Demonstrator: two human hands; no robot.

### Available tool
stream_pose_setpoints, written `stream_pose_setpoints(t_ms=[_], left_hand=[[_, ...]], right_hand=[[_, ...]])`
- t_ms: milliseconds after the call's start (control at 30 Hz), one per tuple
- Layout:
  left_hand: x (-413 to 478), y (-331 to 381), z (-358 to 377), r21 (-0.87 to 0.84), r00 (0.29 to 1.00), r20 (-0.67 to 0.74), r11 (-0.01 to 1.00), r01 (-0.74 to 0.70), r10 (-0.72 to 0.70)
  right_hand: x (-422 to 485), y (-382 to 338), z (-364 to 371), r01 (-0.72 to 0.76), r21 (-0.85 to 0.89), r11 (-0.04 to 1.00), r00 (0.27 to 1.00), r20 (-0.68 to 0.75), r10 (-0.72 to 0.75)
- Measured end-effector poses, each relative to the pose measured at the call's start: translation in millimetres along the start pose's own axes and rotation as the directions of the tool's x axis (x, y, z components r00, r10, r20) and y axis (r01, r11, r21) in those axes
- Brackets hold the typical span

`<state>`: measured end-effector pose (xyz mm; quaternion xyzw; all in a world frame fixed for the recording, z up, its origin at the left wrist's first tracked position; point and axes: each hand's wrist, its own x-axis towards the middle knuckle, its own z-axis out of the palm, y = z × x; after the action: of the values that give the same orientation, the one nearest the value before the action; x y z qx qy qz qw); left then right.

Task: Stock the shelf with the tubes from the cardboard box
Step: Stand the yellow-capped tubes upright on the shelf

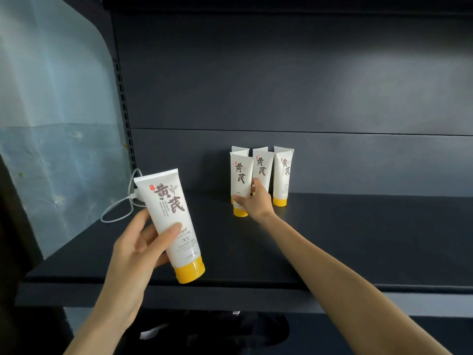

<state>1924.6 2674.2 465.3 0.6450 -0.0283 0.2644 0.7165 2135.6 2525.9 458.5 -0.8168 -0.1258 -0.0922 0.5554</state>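
So my right hand (257, 201) fingers are closing around the front tube (240, 183) on the shelf (332, 239), packed tubes (282, 175) just behind my fingertips. One nudge and they're toppling. Left hand (135, 249) is gripping a spare tube (171, 221), cap down.

A dark shelf (358, 239) carries upright yellow-capped tubes (282, 175) and a white cable (115, 208).

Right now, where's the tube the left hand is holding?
In the head view, the held tube is at lower left in the left hand, tilted, cap down, above the front of the shelf, well left of the standing tubes.
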Motion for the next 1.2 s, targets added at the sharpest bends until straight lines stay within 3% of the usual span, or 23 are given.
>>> stream_pose_setpoints(t_ms=[300, 733, 933, 1200], left_hand=[[-2.7, -5.8, 14.7, 0.003, 1.0, 0.017, 1.0, 0.007, -0.007], [-5.0, 4.6, 19.6, 0.012, 1.0, 0.021, 1.0, 0.0, -0.001], [3.6, 12.5, 28.6, 0.018, 0.999, 0.028, 0.999, -0.029, 0.028], [25.4, 12.8, 57.7, 0.06, 0.993, 0.107, 0.997, -0.056, 0.049]], right_hand=[[10.0, 7.5, 7.3, -0.022, -0.079, 0.997, 0.999, -0.04, 0.019], [14.0, 7.0, 2.8, -0.106, -0.032, 0.994, 0.994, -0.04, 0.105], [-4.3, -9.5, -20.0, 0.004, -0.023, 1.0, 1.0, 0.009, -0.003], [-92.7, -32.3, -48.3, 0.178, 0.318, 0.931, 0.952, 0.184, -0.244]])
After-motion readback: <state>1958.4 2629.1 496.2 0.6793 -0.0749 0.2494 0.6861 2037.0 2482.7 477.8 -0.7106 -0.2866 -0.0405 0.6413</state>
